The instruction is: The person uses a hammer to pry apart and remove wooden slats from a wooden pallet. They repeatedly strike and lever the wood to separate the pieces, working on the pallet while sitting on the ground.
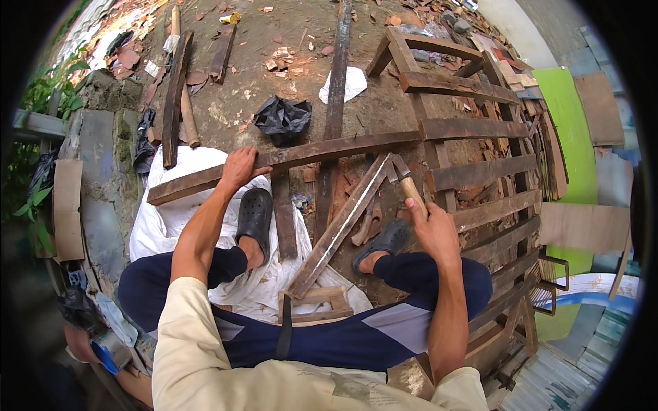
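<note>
Two hands showing: left hand (238,168), right hand (430,229) | one hammer (406,179) showing | two black clogs (255,215) showing | one black bag (282,118) lying, upper centre

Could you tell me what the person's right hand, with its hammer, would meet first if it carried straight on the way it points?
Most likely the diagonal plank: the right hand aims the hammer up-left, its head already at the plank's upper end. Depth is hard to judge.
</note>
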The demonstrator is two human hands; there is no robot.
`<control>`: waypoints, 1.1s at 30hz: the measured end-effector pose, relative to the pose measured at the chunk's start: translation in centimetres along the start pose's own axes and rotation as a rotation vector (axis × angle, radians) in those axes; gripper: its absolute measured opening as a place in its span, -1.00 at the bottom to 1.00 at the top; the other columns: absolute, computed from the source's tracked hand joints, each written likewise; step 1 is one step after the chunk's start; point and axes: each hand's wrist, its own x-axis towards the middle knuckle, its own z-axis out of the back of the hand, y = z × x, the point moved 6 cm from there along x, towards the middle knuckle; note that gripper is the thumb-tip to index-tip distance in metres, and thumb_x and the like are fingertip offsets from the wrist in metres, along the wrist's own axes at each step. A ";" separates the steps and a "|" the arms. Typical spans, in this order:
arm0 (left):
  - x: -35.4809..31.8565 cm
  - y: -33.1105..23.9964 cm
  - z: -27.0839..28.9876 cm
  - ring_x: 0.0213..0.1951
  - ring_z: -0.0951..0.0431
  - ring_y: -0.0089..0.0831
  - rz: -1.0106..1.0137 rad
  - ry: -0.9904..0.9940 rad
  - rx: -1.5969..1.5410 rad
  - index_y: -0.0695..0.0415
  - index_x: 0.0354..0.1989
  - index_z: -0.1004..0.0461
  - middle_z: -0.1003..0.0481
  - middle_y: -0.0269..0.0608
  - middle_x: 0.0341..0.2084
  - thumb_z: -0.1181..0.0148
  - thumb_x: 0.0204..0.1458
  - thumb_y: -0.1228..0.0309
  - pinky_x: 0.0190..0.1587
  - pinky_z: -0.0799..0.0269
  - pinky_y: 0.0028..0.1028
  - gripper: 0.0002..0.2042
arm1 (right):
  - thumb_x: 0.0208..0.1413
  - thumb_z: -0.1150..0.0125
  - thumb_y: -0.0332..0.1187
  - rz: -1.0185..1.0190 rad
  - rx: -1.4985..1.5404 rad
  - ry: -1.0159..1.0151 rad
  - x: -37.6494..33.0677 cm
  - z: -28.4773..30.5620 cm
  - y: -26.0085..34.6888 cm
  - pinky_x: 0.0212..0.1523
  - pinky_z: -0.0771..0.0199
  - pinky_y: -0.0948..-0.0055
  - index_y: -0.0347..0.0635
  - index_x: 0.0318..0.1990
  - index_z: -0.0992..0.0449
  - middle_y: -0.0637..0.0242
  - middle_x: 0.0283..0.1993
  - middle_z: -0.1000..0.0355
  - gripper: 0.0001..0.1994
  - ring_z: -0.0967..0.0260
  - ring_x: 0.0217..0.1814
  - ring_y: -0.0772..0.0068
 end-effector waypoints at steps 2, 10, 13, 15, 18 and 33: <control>-1.9 2.0 0.1 -0.14 -0.52 -0.12 0.034 0.027 0.033 0.24 -0.17 -0.47 -0.48 -0.07 -0.26 -0.22 -0.07 -0.25 -0.12 -0.43 -0.21 -0.33 | 0.21 0.02 0.26 0.010 -0.011 -0.019 -0.2 0.3 0.0 -0.21 -0.42 0.03 -0.47 -0.29 -0.54 -0.22 -0.45 -0.47 -0.27 -0.49 -0.25 -0.25; -4.0 4.9 -0.9 -0.06 -0.47 -0.23 0.151 -0.006 0.195 0.20 -0.13 -0.44 -0.44 -0.16 -0.20 -0.22 -0.03 -0.17 -0.11 -0.41 -0.25 -0.39 | 0.20 -0.03 0.23 0.026 -0.020 -0.017 -0.3 -0.6 -0.3 -0.23 -0.40 0.01 -0.45 -0.32 -0.54 -0.18 -0.48 -0.47 -0.30 -0.47 -0.32 -0.23; -2.5 4.4 -0.7 -0.05 -0.45 -0.24 0.154 -0.035 0.257 0.19 -0.12 -0.42 -0.42 -0.19 -0.19 -0.28 -0.05 -0.09 -0.12 -0.41 -0.25 -0.44 | 0.20 -0.05 0.22 0.034 -0.032 -0.037 -0.2 -0.7 -0.7 -0.24 -0.40 0.01 -0.44 -0.34 -0.54 -0.17 -0.50 -0.45 -0.32 -0.46 -0.34 -0.22; -1.2 4.8 -1.0 -0.01 -0.44 -0.21 0.184 0.000 0.273 0.18 -0.09 -0.39 -0.41 -0.18 -0.14 -0.35 -0.07 0.00 -0.09 -0.45 -0.21 -0.46 | 0.20 -0.05 0.21 0.028 -0.026 -0.030 -0.1 -0.9 -0.6 -0.24 -0.39 0.01 -0.43 -0.36 -0.54 -0.16 -0.51 -0.45 -0.33 -0.46 -0.34 -0.21; -0.2 6.8 -2.8 0.06 -0.43 -0.16 0.258 0.227 0.179 0.17 -0.05 -0.39 -0.41 -0.15 -0.08 -0.36 -0.06 0.03 -0.04 -0.49 -0.16 -0.46 | 0.22 -0.04 0.19 0.022 -0.022 0.014 0.1 -0.9 0.2 -0.18 -0.39 -0.05 -0.44 -0.37 -0.52 -0.25 -0.45 -0.46 -0.34 -0.46 -0.27 -0.30; 0.2 5.1 -3.6 -0.11 -0.58 0.01 0.070 0.442 0.302 0.25 -0.14 -0.45 -0.53 0.05 -0.14 -0.17 0.05 0.37 -0.11 -0.54 -0.15 -0.75 | 0.22 -0.02 0.18 0.010 -0.005 0.038 -0.5 0.1 -0.1 -0.13 -0.41 -0.08 -0.51 -0.33 -0.52 -0.34 -0.41 -0.47 -0.32 -0.47 -0.22 -0.35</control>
